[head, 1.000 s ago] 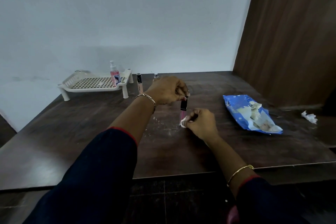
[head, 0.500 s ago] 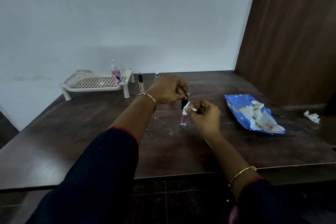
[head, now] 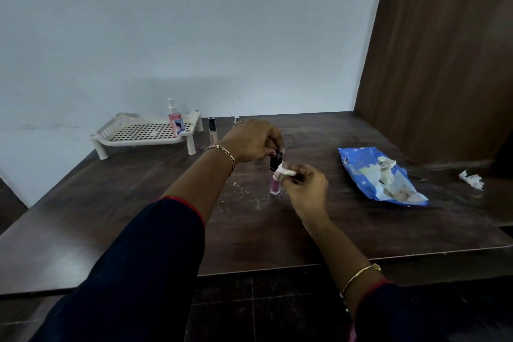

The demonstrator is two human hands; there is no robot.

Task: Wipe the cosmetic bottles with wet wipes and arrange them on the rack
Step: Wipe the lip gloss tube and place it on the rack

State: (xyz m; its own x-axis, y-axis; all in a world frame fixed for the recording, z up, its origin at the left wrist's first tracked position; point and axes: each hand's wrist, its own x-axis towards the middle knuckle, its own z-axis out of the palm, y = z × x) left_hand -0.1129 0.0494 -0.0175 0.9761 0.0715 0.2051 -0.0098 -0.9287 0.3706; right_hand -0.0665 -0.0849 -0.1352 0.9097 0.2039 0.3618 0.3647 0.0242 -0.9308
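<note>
Across the lower half of the frame runs the dark table (head: 361, 230), with its near edge just beyond my sleeves and bare wood left of centre that gives me room to carry things toward the back. At the upper left, against the wall, stands the white rack (head: 144, 130), kept out of my working space but within reach. A pink spray bottle (head: 175, 119) is upright on its right end. At the right lies the blue wipes packet (head: 380, 175), torn open toward me so I can pull a sheet. My left hand (head: 249, 141) curls down over the black cap of the pink gloss tube (head: 274, 184) at the centre, holding it upright so its sides are exposed. My right hand (head: 305, 189) pinches a small wet wipe (head: 284, 172) against the tube just below the cap. The base seems to rest on the table, though I cannot tell for certain. Just right of the rack a pale tube (head: 212, 129) waits upright, well clear of my wrist, and a smaller bottle (head: 236, 119) peeks out behind my left hand. At the far right edge sits a crumpled used wipe (head: 472, 179), apart from everything
</note>
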